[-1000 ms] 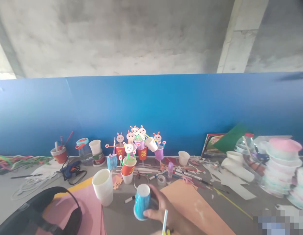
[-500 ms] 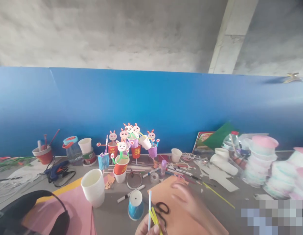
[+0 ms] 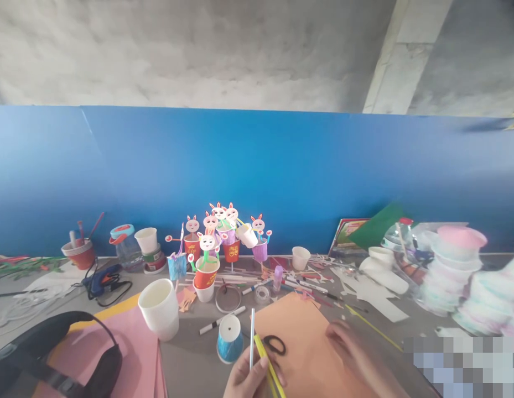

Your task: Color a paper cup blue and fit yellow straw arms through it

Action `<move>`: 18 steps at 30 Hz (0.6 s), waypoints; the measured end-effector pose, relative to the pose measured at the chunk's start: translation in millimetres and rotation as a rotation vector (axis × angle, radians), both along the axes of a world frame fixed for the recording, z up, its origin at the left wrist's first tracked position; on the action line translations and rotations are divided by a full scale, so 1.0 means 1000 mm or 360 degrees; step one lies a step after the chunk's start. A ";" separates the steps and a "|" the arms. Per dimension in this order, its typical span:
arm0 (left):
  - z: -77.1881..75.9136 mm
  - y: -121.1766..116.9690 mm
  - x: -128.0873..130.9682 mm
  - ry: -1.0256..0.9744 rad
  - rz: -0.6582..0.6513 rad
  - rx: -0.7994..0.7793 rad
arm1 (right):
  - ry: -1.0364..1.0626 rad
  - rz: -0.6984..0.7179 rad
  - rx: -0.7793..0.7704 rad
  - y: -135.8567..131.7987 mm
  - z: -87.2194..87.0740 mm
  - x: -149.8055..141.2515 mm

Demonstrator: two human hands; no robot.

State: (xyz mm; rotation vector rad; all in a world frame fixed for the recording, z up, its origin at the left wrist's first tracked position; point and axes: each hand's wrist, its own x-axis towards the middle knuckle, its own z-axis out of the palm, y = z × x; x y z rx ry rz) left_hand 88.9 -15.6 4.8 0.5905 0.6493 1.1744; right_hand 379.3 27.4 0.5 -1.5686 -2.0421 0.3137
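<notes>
The left hand (image 3: 249,377) is closed, with the pale blue straw (image 3: 252,338) and the yellow straws (image 3: 266,360) pinched between thumb and fingers; the straws point up and away from the wrist. The right hand (image 3: 348,348) is over the right side of the orange sheet (image 3: 298,326), fingers loosely bent; whether it grips the sheet cannot be told.

The blue cup (image 3: 229,344) is inverted on the bench (image 3: 188,359), just beyond the left hand, with a small dark hole in its upward base. The marker (image 3: 222,321) lies beyond this cup. The black looped handle (image 3: 275,345) lies on the orange sheet, between the hands. The large white cup (image 3: 160,310) stands upright, left of the left hand. The rabbit figures (image 3: 207,243) stand beyond both hands.
</notes>
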 end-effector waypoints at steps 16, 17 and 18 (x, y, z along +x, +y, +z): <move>0.007 -0.004 -0.003 0.0044 0.0025 -0.0026 | -0.0080 -0.0453 0.0274 -0.003 0.026 0.011; 0.008 -0.005 -0.001 0.0054 0.0040 -0.0033 | -0.0040 -0.0394 0.0259 -0.012 0.027 -0.005; 0.009 -0.006 0.000 0.0054 0.0061 -0.0051 | 0.0107 -0.0264 0.0181 -0.022 0.028 -0.024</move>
